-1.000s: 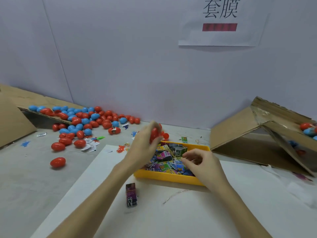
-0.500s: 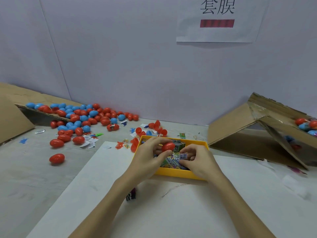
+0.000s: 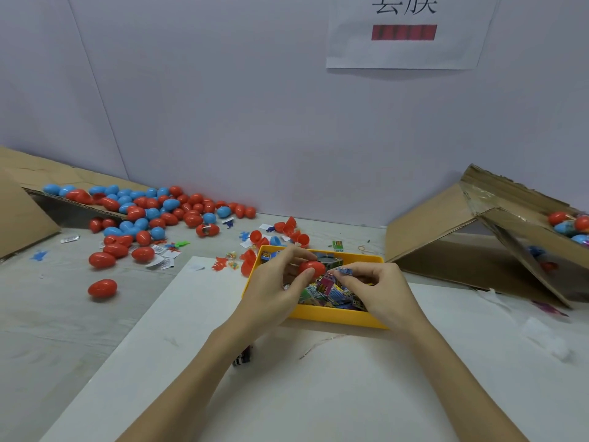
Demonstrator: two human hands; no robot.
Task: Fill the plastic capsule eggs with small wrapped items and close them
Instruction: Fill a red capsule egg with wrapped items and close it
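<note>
Two hands meet over the yellow tray (image 3: 338,319) in the head view. Left hand (image 3: 274,291) grips a red egg (image 3: 312,269) w/ curled fingers; right hand (image 3: 376,287) pinches a small wrapped item (image 3: 345,270) just beside it. Whether the egg is open cannot be told. Best to keep the egg steady, push the item fully in, then press shut. Grey table (image 3: 63,314), white sheet (image 3: 318,393), cardboard boxes (image 3: 446,237), pale wall behind.

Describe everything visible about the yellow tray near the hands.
The yellow tray is a shallow rectangular bin that looks like plastic, with low glossy walls and an open top. It sits flat on the white sheet, its long side toward the person. Colourful small wrapped packets fill it. The left hand and right hand hang over it, hiding part of its near-left wall.
</note>
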